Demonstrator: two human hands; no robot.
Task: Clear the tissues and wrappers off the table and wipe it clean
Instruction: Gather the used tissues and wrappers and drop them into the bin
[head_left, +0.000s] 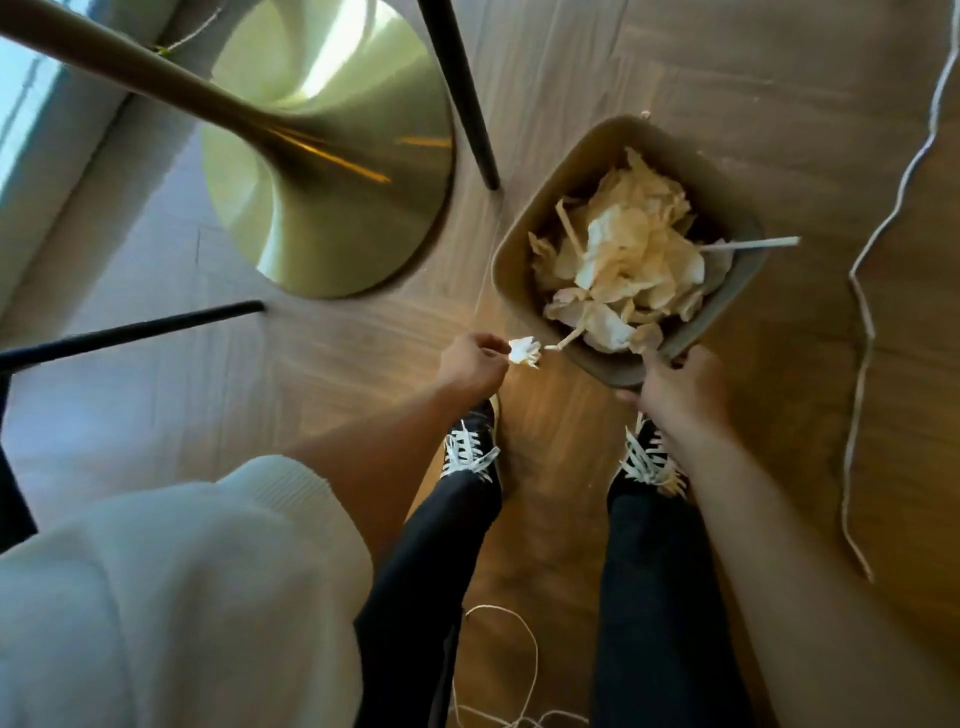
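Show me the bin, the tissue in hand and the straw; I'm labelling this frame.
bin (558, 208): head view, on its left wall.
tissue (523, 351): head view, on its crumpled middle.
straw (753, 244): head view, on its shaft over the bin's rim.

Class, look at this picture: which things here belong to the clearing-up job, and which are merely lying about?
Part of the job:
- left hand pinching a crumpled tissue
- right hand gripping the bin rim
- tissues and wrappers heaped in the bin

Just lying about:
- white cord on the floor
- gold table base
- black chair leg
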